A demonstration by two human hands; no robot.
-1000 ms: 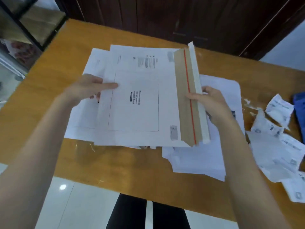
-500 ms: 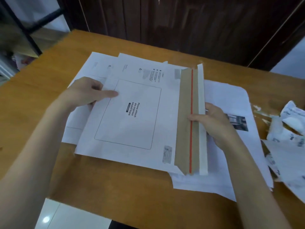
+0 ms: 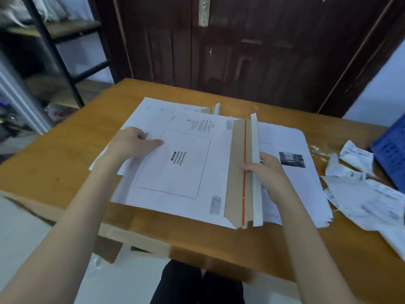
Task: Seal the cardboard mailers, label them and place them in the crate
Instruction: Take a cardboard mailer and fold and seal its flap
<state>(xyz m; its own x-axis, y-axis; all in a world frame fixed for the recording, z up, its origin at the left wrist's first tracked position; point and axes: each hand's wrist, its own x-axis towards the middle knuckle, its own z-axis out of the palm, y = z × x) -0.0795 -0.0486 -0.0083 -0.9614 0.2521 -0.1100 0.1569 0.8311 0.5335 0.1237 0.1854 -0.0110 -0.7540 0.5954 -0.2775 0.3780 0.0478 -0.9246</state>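
— At the right edge of the top mailer point(image 3: 175, 163), right hand point(image 3: 268, 174) pinched the raised flap point(image 3: 243, 172), thumb across the brown inner face and the red tear strip point(image 3: 245, 150), the other fingers curled behind the white outer side. Grip closed on that flap, then.

— And on the left?

— Left hand point(image 3: 131, 145) held the mailer's left edge, thumb stretched flat on top toward the printed waybill box point(image 3: 173, 164), remaining fingers tucked under the edge. Also a pinching grip.

— Where did the mailer lie?

— Flat on a spread of other white mailers point(image 3: 291, 145) on the wooden worktop point(image 3: 72, 137), near corner reaching toward the front edge. Flap stood up from the fold, not yet pressed down. Behind it, showed another mailer's upright flap point(image 3: 213, 109).

— Further out?

— To the right, lay torn white backing scraps point(image 3: 355, 187) scattered on the worktop, some printed. Past those, at the far right border, sat a corner of the blue crate point(image 3: 390, 156), well apart from the held mailer. Behind the worktop, stood a dark wooden door point(image 3: 241, 51); at left, a black metal shelf frame point(image 3: 59, 53), blurred. Below the front edge, showed dark trousers point(image 3: 197, 284) over a pale tiled floor point(image 3: 28, 227).
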